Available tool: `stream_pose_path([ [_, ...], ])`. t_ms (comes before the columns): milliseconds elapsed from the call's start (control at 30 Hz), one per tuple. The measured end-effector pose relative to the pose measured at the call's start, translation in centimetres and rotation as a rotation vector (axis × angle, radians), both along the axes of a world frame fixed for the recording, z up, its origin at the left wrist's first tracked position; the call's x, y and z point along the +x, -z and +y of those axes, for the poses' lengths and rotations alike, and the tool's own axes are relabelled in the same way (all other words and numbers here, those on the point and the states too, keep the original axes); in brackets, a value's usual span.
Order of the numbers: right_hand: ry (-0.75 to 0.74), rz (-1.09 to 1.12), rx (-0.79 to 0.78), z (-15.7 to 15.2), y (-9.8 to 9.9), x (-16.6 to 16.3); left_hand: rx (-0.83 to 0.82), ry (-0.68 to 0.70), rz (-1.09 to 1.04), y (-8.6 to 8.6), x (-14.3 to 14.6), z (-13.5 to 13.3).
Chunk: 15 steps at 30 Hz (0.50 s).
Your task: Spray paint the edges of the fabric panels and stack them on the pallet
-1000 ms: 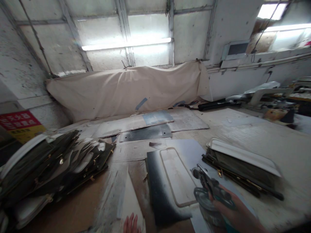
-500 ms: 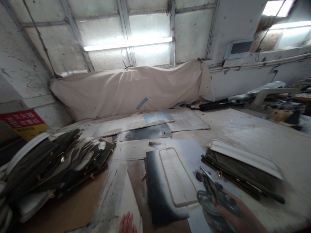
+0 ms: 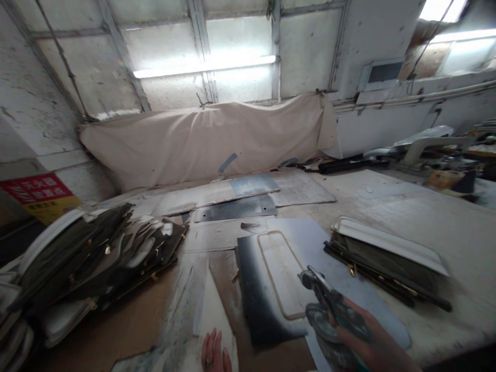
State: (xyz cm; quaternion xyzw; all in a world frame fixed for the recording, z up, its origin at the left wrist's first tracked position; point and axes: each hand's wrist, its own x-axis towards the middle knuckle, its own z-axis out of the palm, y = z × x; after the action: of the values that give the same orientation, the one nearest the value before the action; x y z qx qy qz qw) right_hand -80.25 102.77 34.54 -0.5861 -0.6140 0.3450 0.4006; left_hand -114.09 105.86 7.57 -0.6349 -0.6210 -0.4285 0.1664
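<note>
My right hand (image 3: 362, 328) is wrapped around a spray gun (image 3: 323, 310) with a cup below it. The gun's nozzle points left, close to the right side of a pale rounded rectangular piece (image 3: 279, 281) with a beige border. That piece lies on a board (image 3: 256, 305) that is black along its left and lower edges and fades to white. Below and left of the board, my left hand (image 3: 215, 354) rests with its fingers stretched out near a pale pointed strip (image 3: 211, 305). Its palm is cut off by the frame's lower edge.
Several dark zippered pieces with white parts (image 3: 112, 263) are heaped at the left. More such zippered pieces (image 3: 387, 258) lie to the right of the gun. Flat boards (image 3: 302, 191) lie behind. A cream cloth (image 3: 201, 144) hangs along the back, below the windows.
My right hand has brought the spray gun left, closer over the pale rounded piece. My left hand has shifted slightly right and up in view.
</note>
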Motion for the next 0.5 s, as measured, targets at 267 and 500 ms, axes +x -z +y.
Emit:
stream_pose_path([
  [267, 0.076, 0.042, 0.037, -1.0, -1.4, -3.0, -0.019, -0.009, -0.144, -2.9, 1.2, -1.1],
  [500, -0.008, -0.003, 0.043, -1.4, -1.3, -2.9, -0.023, 0.019, -0.127, -1.7, 0.9, -1.3],
])
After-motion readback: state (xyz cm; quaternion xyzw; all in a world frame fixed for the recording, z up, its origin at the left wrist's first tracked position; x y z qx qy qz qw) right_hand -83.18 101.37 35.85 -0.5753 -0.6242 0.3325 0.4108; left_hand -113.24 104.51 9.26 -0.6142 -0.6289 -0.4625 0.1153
